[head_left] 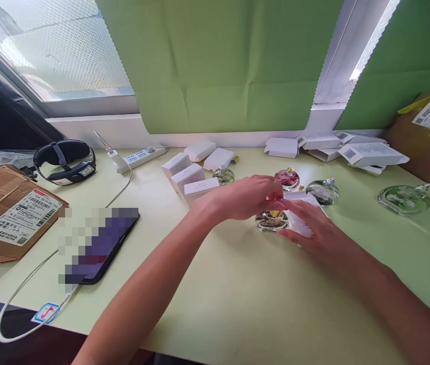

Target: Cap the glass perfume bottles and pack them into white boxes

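1. Left hand (250,195) fingertips pinched at gold cap of round glass bottle (271,221), likely steadying it upright on table (237,304).
2. Right hand (311,228) fingers extended, pressed together along small white box (298,213), held touching bottle's side, apparently to keep both close.
3. Further out: sealed white boxes (190,175) stacked left, other glass bottles (323,191) right, phone (103,246) near table edge.

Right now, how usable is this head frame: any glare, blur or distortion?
Head view: daylight glares white at the window; wide-angle bending shows at the edges; the phone is pixelated; left hand and right hand look sharp over a round glass bottle.
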`<action>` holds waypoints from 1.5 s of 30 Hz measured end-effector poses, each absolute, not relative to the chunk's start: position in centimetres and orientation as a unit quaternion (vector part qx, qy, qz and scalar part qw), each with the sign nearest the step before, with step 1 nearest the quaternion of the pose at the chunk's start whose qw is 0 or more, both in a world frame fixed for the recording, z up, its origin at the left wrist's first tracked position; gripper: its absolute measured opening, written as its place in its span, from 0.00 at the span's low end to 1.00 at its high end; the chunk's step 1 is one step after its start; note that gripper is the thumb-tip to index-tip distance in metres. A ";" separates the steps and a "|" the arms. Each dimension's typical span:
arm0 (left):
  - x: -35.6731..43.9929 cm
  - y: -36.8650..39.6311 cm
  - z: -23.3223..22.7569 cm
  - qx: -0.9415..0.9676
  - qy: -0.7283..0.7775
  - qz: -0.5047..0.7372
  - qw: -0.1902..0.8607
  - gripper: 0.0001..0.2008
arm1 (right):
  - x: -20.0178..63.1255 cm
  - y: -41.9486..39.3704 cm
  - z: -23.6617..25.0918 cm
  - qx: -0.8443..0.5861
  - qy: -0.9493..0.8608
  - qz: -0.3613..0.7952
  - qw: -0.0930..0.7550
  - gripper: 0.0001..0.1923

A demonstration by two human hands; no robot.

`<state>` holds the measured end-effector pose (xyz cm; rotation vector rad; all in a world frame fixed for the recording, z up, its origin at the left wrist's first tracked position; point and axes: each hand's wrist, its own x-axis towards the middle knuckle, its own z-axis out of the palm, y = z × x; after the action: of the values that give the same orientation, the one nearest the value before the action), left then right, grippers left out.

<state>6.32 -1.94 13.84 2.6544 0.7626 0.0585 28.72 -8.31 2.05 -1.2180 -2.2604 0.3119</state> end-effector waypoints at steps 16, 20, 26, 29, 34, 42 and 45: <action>6.4 -1.8 13.5 0.942 0.278 0.010 0.189 0.13 | 28.4 -8.4 1.9 -0.446 -0.841 0.118 0.281 0.32; 6.5 -1.7 13.4 0.941 0.278 0.009 0.193 0.13 | 28.2 -8.7 2.3 -0.455 -0.839 0.125 0.273 0.33; 6.5 -1.4 13.0 0.944 0.269 0.017 0.192 0.12 | 28.2 -8.6 2.3 -0.468 -0.831 0.139 0.267 0.27; 6.6 -1.2 12.9 0.943 0.269 0.015 0.196 0.11 | 28.1 -8.6 2.3 -0.469 -0.827 0.143 0.274 0.26; 6.5 -1.1 12.9 0.942 0.270 0.018 0.198 0.11 | 28.0 -8.9 2.3 -0.494 -0.809 0.145 0.283 0.26; 6.4 -0.9 12.8 0.938 0.265 0.019 0.225 0.11 | 27.6 -9.2 2.7 -0.485 -0.809 0.146 0.298 0.23; 6.4 -0.7 12.7 0.937 0.262 0.022 0.230 0.11 | 27.4 -9.3 2.9 -0.483 -0.811 0.142 0.298 0.23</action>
<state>6.39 -0.72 12.69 2.5767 0.7219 0.0615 27.35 -9.31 2.94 -1.2830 -2.1543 0.3785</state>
